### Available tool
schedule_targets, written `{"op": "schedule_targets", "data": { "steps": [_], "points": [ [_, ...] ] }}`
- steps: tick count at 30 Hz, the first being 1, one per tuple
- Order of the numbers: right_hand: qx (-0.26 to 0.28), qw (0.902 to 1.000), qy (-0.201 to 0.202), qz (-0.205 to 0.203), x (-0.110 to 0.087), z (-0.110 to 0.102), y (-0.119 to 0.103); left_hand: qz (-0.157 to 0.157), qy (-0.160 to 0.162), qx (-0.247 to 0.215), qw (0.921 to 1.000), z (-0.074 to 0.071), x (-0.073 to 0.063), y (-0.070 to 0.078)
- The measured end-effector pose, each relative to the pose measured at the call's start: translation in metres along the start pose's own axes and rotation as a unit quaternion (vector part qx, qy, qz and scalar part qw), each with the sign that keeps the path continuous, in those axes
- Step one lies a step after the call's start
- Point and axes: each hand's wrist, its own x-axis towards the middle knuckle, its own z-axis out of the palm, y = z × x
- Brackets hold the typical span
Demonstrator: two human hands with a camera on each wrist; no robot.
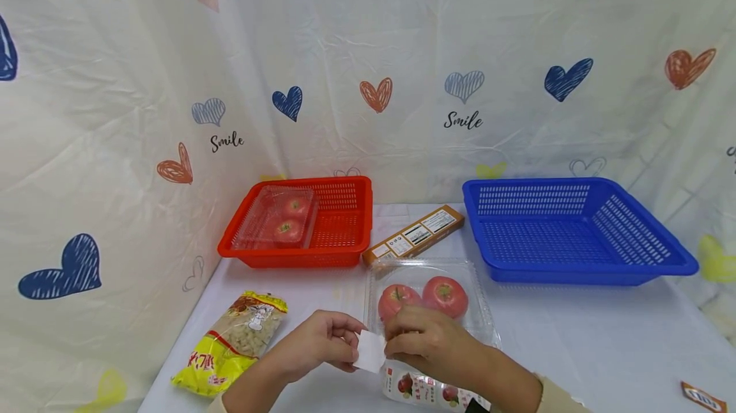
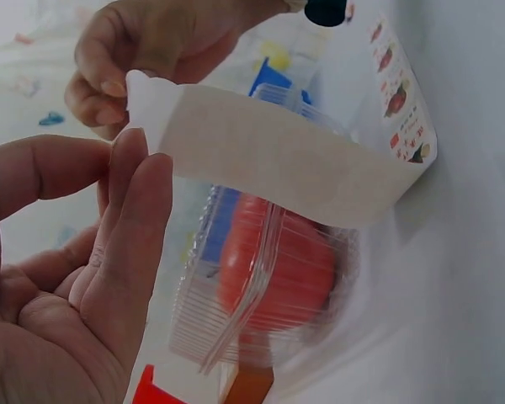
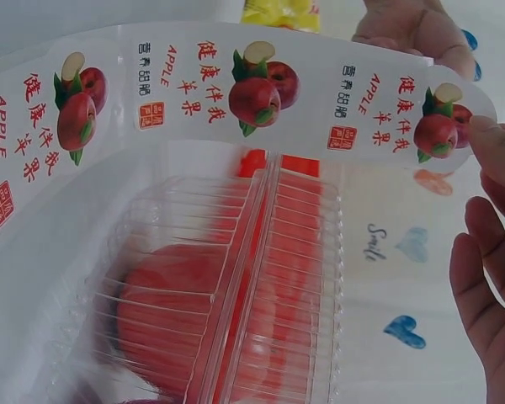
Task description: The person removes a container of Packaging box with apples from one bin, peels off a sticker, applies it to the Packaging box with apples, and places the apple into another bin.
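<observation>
A strip of apple stickers (image 3: 261, 93) on white backing stretches in front of me. My left hand (image 1: 324, 342) pinches the backing near its end; the left wrist view shows the blank back (image 2: 269, 156). My right hand (image 1: 425, 342) pinches the rounded edge of the end sticker (image 3: 446, 122), which sticks out past the backing. Beyond the hands stands a clear plastic box (image 1: 480, 301) with red apples (image 1: 445, 296) inside, partly covered by the right hand. More of the printed strip (image 1: 425, 387) lies on the table below the right hand.
At the back left, a red basket (image 1: 345, 259) holds another clear box of apples (image 1: 287, 218). A blue basket (image 1: 586, 272) stands back right, with a long brown box (image 1: 414, 234) between them. A yellow snack bag (image 1: 232, 342) lies left, a small orange packet (image 1: 703, 396) far right.
</observation>
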Motion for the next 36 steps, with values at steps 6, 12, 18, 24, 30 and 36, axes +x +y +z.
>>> {"op": "schedule_targets", "data": {
  "steps": [6,12,18,24,30,36],
  "points": [
    [0.01,0.9999,0.001,-0.002,-0.001,-0.002,-0.001,-0.01,-0.006,0.006,0.9999,-0.009,-0.007,-0.006],
    [0.02,0.9998,-0.006,-0.001,-0.003,-0.004,-0.002,-0.035,-0.004,0.013,0.9993,-0.016,-0.014,-0.01],
    [0.025,0.9993,-0.023,0.017,-0.005,-0.008,-0.003,-0.066,0.011,0.023,0.9975,-0.023,-0.019,-0.013],
    [0.019,0.9993,-0.03,0.008,-0.007,-0.012,-0.002,-0.087,0.024,0.024,0.9957,-0.029,-0.021,-0.019],
    [-0.003,0.9996,-0.027,-0.011,-0.009,-0.015,0.001,-0.097,0.011,0.038,0.9944,-0.034,-0.024,-0.029],
    [-0.009,0.9995,-0.026,-0.015,-0.013,-0.02,0.003,-0.108,-0.018,0.081,0.9907,-0.039,-0.024,-0.041]
  ]
}}
